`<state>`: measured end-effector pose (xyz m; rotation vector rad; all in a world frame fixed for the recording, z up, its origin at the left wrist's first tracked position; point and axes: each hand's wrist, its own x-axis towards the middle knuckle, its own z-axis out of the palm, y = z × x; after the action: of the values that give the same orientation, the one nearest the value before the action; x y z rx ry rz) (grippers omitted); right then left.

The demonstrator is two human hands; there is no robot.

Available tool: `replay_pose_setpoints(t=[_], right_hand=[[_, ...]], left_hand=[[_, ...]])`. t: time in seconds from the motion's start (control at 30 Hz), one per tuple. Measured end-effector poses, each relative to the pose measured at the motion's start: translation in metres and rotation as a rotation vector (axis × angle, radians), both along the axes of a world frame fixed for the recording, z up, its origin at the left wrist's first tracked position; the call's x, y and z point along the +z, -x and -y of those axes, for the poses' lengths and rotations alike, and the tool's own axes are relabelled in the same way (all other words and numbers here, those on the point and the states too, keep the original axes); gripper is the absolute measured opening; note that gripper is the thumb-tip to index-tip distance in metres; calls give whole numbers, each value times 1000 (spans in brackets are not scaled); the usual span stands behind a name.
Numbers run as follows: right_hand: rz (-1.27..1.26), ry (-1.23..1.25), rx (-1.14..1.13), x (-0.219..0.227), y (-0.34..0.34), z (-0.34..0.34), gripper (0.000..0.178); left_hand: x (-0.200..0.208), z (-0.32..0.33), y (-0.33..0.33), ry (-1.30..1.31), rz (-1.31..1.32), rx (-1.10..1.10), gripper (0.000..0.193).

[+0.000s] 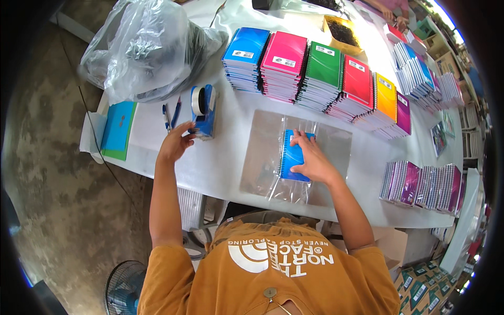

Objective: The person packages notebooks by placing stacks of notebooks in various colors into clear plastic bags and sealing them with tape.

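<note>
My right hand (313,161) lies spread over a small blue spiral notebook (294,170), its fingers and thumb pressing on the cover. The notebook is in or on a clear plastic sleeve (287,193) whose ends stick out past it, on a grey-brown flat mat (257,163). My left hand (176,143) reaches to the near end of a blue tape dispenser (206,123) with a white-cored roll of tape (198,101). Thumb and forefinger look apart there; no strip of tape can be made out between them.
Tall notebook stacks in blue (244,47), pink (284,52), green (324,65), red (358,84) and yellow (385,97) line the far side. Wrapped purple notebooks (407,184) stand right. Pens (176,111), a plastic bag (142,52) and blue-green sheets (116,128) lie left. Another person's hands (401,21) show far right.
</note>
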<state>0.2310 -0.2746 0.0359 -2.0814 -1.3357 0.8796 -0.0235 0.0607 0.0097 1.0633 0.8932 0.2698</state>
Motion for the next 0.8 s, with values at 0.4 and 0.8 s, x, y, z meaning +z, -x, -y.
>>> replay_pose_setpoints(t=[0.4, 0.8], right_hand=[[166, -35, -2, 2, -5, 4, 74], [104, -83, -149, -16, -15, 14, 111]], left_hand=[[67, 103, -76, -558, -135, -20, 23], [37, 128, -174, -1331, -693, -1077, 68]])
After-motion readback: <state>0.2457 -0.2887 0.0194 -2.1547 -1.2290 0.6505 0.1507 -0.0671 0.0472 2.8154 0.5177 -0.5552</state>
